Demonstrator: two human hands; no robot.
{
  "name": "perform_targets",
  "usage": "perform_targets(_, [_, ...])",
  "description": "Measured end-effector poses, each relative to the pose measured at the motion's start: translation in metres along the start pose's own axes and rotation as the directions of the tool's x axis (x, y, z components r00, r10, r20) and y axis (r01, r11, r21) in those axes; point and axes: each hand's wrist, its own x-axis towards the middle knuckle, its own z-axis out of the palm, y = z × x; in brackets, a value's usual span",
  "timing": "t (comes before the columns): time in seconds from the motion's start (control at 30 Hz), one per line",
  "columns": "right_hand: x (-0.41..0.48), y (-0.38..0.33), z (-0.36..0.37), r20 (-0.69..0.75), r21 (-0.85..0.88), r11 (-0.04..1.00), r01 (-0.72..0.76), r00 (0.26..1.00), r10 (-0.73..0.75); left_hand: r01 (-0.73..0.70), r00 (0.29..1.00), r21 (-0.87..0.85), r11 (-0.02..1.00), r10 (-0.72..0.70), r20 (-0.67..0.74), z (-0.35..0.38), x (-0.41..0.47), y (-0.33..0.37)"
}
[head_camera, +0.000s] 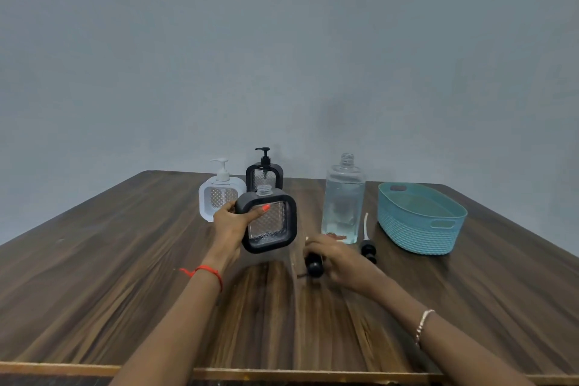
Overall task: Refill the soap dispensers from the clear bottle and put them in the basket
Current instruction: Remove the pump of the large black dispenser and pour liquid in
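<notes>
Two hands: left (pixel 232 224) grips dispenser (pixel 270 224), right (pixel 340 260) grips pump (pixel 314 266)

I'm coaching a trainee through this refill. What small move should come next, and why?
Probably release the pump in the right hand and reach for the clear bottle: the black dispenser held in the left hand has its neck open, the bottle stands uncapped nearby, and the basket holds nothing yet.
</notes>
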Motion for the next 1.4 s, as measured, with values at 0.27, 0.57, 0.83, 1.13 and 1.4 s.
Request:
perform_targets(0.27, [-0.007,0.015,0.010,0.047,-0.043,0.998,-0.056,0.997,0.058,-0.022,0.998,0.032,0.999,0.020,0.054,0.011,0.009,-0.001])
perform_targets(0.57, [0.031,0.075,-0.053,-0.557,0.558,0.783,-0.275,0.575,0.599,-0.019,0.999,0.060,0.998,0.017,0.043,0.024,0.027,-0.007])
perform_targets(0.83, [0.059,0.118,-0.050,-0.128,0.801,0.496,-0.334,0.715,0.687,-0.056,0.998,0.134,0.989,0.054,0.017,0.039,0.050,-0.017])
perform_targets(1.13, [0.057,0.104,-0.027,-0.368,0.747,0.600,-0.286,0.573,0.732,-0.162,0.979,0.290,0.943,0.191,-0.076,0.054,0.052,-0.019])
perform_targets(1.4, [0.066,0.057,-0.031,-0.531,0.575,0.745,-0.337,0.539,0.654,-0.251,0.948,0.366,0.896,0.304,-0.096,0.060,0.043,-0.012])
